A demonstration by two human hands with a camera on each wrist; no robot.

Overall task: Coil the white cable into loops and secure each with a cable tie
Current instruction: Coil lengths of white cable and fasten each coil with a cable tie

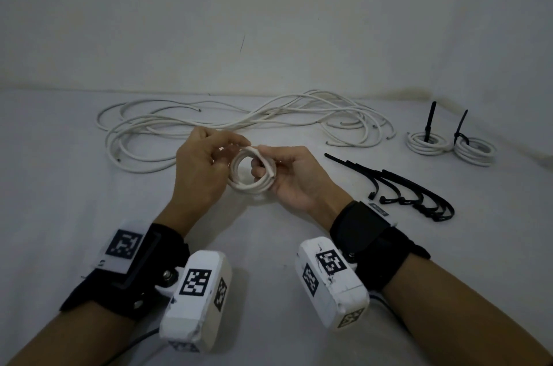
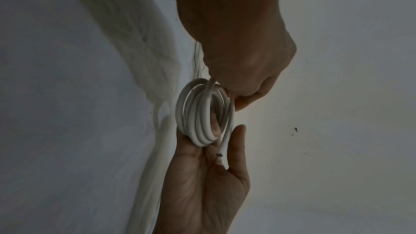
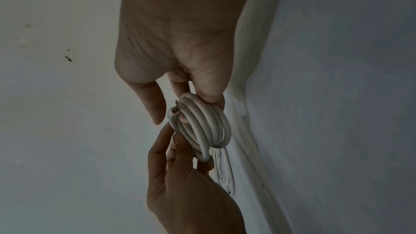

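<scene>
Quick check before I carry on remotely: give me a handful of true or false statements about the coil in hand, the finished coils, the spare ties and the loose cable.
1. Both the left hand and the right hand hold the small white coil. True.
2. The coil in hand already has a black tie around it. False: no tie shows on it in any view.
3. Two tied coils lie at the far right of the table, each with a black tie tail sticking up. True.
4. The spare black cable ties lie to the left of the left hand. False: they lie to the right of the right hand.
5. Loose white cable lies on the table beyond the hands. True.
</scene>
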